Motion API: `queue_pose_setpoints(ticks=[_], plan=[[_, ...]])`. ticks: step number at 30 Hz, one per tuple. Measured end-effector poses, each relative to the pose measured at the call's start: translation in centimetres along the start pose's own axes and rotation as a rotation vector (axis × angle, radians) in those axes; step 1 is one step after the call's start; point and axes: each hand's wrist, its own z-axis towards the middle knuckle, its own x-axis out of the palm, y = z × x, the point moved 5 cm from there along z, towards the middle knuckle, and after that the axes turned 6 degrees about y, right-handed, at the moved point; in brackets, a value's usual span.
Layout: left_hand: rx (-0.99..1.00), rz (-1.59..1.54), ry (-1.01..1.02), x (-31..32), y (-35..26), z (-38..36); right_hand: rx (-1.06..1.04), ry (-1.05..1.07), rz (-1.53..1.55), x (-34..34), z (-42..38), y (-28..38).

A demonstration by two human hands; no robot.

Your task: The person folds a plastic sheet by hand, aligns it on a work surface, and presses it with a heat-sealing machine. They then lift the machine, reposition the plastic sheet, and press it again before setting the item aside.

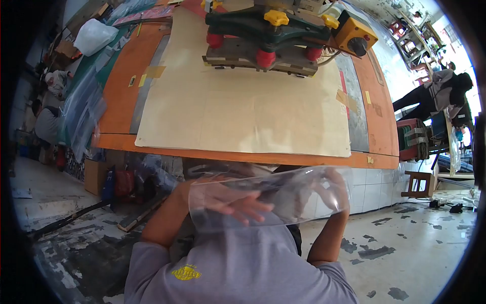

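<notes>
I hold a clear plastic sheet (268, 197) in front of my chest, just below the edge of the surface (243, 156). My left hand (235, 200) lies behind the sheet with fingers spread mostly open, pressed against its left part. My right hand (331, 190) curls around the sheet's right end, gripping it there. Beyond my hands, cream paper (243, 109) covers the surface, and farther off sits a green machine (273, 30) with red and yellow knobs.
</notes>
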Motion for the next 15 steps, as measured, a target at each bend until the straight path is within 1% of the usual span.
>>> queue_pose_setpoints(ticks=[1,3,5,6,7,9,10,13,15], plan=[[-0.11,-0.025,-0.138,0.6,0.0,0.8,-0.057,0.022,-0.008,0.8,0.6,0.9],[-0.134,0.105,-0.196,1.3,0.1,3.3,-0.003,0.069,0.019,2.7,1.4,1.8],[-0.184,0.35,-0.229,1.4,-0.5,4.8,0.032,0.134,0.01,3.6,1.9,3.4],[-0.224,0.529,-0.23,0.8,-1.5,5.3,-0.004,0.132,0.044,3.8,1.8,4.1],[-0.263,0.707,-0.232,0.4,-1.9,5.7,-0.029,0.127,0.005,3.9,1.6,3.9],[-0.092,0.709,-0.236,-0.2,-1.1,6.7,-0.076,0.114,-0.074,4.1,1.4,3.4],[-0.007,0.709,-0.234,-0.4,-0.8,6.9,-0.059,0.133,-0.068,4.1,1.4,3.1],[0.031,0.598,-0.258,-0.7,0.1,6.8,0.009,0.176,-0.016,3.9,1.1,2.8],[-0.015,0.508,-0.287,-0.6,-0.1,6.2,0.067,0.19,0.07,4.0,0.9,2.9]])
